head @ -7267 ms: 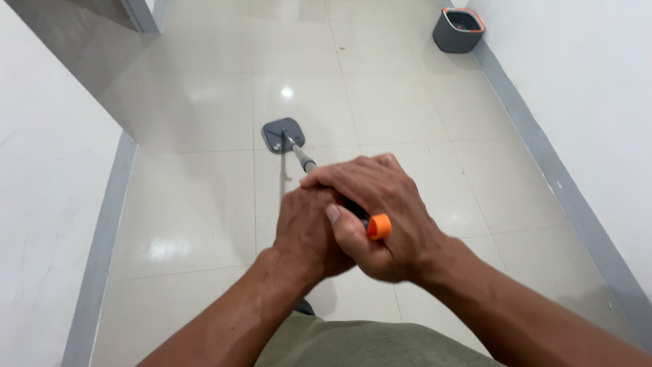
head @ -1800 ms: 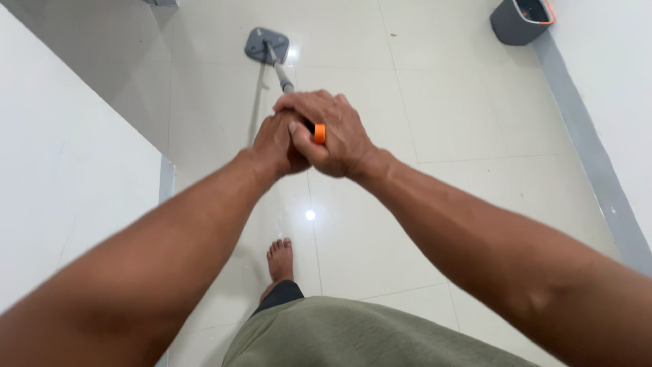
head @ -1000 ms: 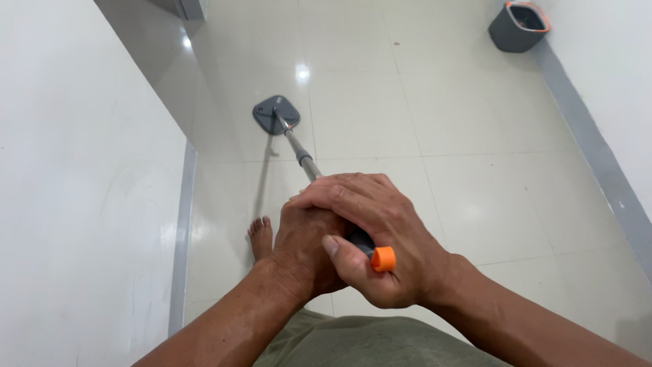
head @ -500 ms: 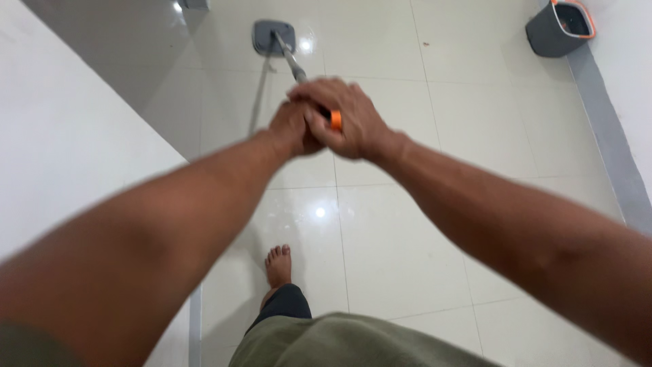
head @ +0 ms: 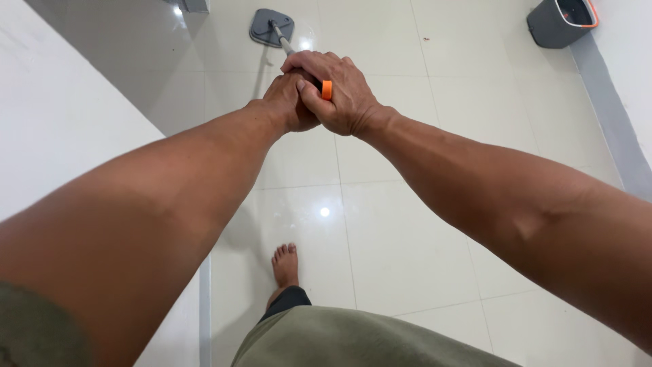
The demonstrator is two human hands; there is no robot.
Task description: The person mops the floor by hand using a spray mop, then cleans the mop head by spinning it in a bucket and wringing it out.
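Gripping mop handle [head: 327, 90] with my left hand [head: 288, 102] and right hand [head: 339, 95], fingers wrapped tight; flat grey mop head [head: 270, 27] on glossy tile floor [head: 407, 204].

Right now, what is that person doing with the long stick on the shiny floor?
A person is holding a mop with both hands. The right hand and the left hand are wrapped together around the top of the handle, by its orange end cap. Both arms are stretched out, and the flat grey mop head lies on the pale tiled floor far in front. One bare foot stands on the tiles. A grey bucket with an orange rim sits by the right wall.
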